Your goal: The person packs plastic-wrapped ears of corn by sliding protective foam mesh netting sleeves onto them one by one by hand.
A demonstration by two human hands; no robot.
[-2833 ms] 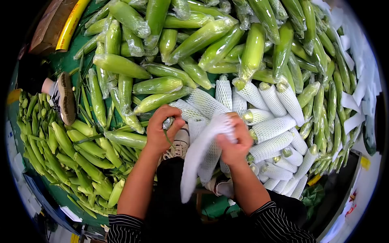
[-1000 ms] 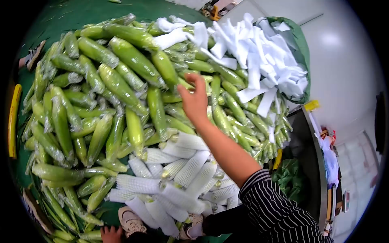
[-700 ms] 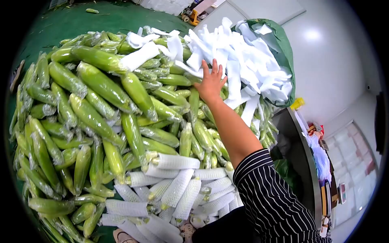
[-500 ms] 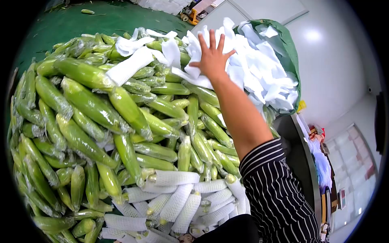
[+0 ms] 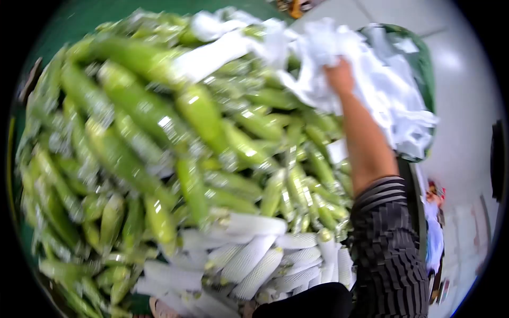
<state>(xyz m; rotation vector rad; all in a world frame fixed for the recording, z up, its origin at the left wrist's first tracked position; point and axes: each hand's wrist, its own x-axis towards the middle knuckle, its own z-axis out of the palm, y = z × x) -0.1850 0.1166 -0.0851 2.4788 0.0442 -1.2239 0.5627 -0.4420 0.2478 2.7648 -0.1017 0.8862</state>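
My right hand (image 5: pixel 339 77) reaches into the heap of white foam sleeves (image 5: pixel 371 90) at the upper right, its fingers closed on some of that white foam. The picture is smeared by motion and the fingertips are hidden. Below and left of the arm spreads a large pile of green corn ears in clear plastic wrap (image 5: pixel 143 111). Nearer my legs, at the bottom middle, lie several ears in white foam netting (image 5: pixel 252 259). My left hand does not show clearly in the frame.
A green sack (image 5: pixel 427 74) stands behind the foam heap. Green floor (image 5: pixel 58 32) shows at the upper left and pale floor (image 5: pixel 466 132) at the right. A dark edge runs beside my right sleeve, with a bluish-white bundle (image 5: pixel 433 233) beyond it.
My right hand has gone from the netted ears to the foam heap, and its spread fingers have closed on white foam. My left hand has left the view, and the camera has turned.
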